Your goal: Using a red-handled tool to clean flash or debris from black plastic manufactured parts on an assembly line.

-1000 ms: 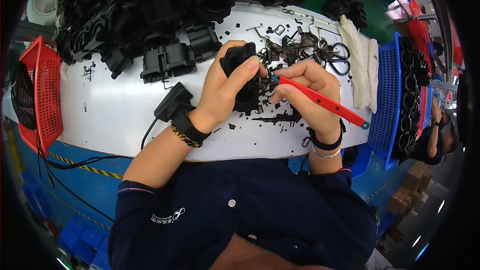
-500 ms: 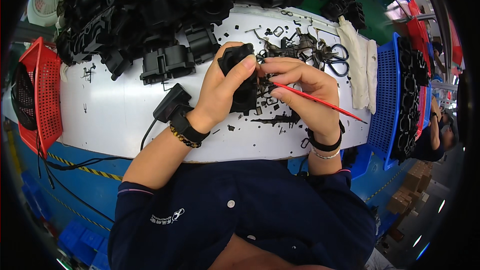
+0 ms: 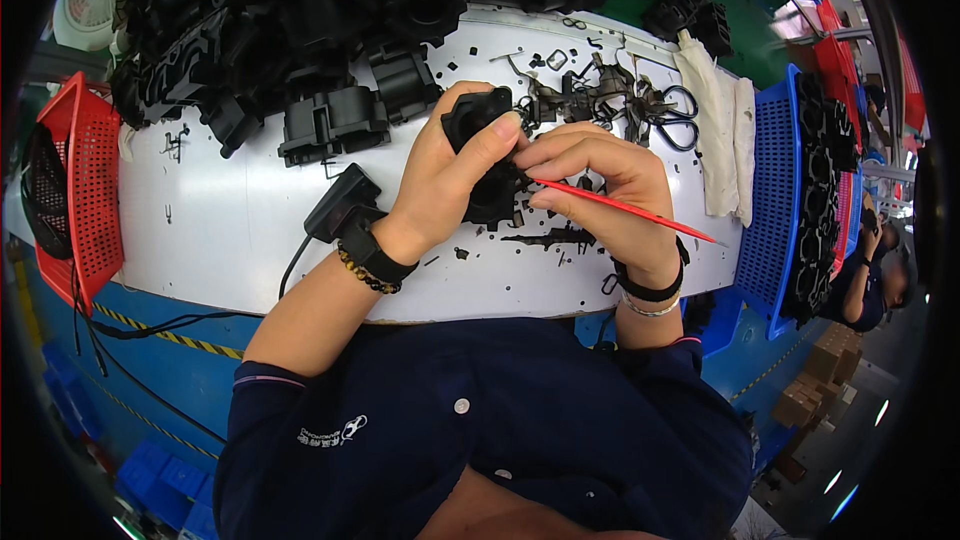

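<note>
My left hand (image 3: pixel 440 175) is closed around a black moulded plastic part (image 3: pixel 490 202), its thumb lying across the upper end. The part is held above the white table, partly covered by my fingers. In my right hand (image 3: pixel 630 175) is a slim red pointed tool (image 3: pixel 635 209), pinched between thumb and fingers. Its inner end reaches the right side of the black part; exactly where it touches is hidden. The outer end points down to the right. Beyond my right hand lie black plastic scraps (image 3: pixel 575 100) and a pair of scissors (image 3: pixel 681 120).
A large heap of black parts (image 3: pixel 330 10) fills the far left of the table (image 3: pixel 210 230). A black corded device (image 3: pixel 343 202) lies beside my left wrist. White cloth (image 3: pixel 713 135) is at the right. Red (image 3: pixel 95 190) and blue (image 3: pixel 766 190) baskets flank the table. A co-worker (image 3: pixel 868 290) is far right.
My right hand has shifted slightly left and closer to the black part, and the red tool has moved left with it. My left hand has barely moved. The co-worker's arm has changed position.
</note>
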`<state>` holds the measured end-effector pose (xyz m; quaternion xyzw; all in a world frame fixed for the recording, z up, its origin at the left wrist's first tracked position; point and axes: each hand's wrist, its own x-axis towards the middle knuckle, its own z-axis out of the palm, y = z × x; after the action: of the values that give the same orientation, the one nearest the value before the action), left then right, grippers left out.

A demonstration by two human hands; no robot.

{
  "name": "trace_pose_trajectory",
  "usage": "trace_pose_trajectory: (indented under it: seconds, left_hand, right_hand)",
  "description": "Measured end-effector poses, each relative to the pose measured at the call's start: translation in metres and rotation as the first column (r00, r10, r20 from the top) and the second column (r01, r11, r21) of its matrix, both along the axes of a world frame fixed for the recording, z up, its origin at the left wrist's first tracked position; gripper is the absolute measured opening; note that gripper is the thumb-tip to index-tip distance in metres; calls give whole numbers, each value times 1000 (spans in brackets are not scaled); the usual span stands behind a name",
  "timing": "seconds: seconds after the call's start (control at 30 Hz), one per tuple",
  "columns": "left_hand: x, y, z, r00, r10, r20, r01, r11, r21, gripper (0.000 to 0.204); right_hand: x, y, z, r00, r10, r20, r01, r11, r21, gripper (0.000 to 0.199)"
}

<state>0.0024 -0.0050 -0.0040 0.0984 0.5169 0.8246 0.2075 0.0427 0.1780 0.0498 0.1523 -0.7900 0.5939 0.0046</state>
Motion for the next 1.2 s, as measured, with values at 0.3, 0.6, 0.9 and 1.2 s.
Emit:
trace_pose_trajectory:
  seconds: [0.3, 0.6, 0.9, 1.2]
  left_hand:
    - [0, 1, -1, 1000, 2, -2, -2, 1000, -20, 41]
    - [2, 2, 0, 1000, 26, -16, -27, 999, -39, 38]
    - [2, 3, -1, 998, 19, -56, -22, 998, -60, 38]
    - [2, 4, -1, 997, 35, -75, -41, 995, -87, 39]
  right_hand:
    - [1, -1, -1, 999, -24, 48, 25, 1000, -17, 18]
    - [-1, 3, -1, 1000, 17, 0, -17, 999, 36, 20]
    - [-2, 1, 1, 999, 44, 7, -44, 998, 43, 16]
    - [0, -4, -2, 998, -25, -54, 33, 989, 145, 15]
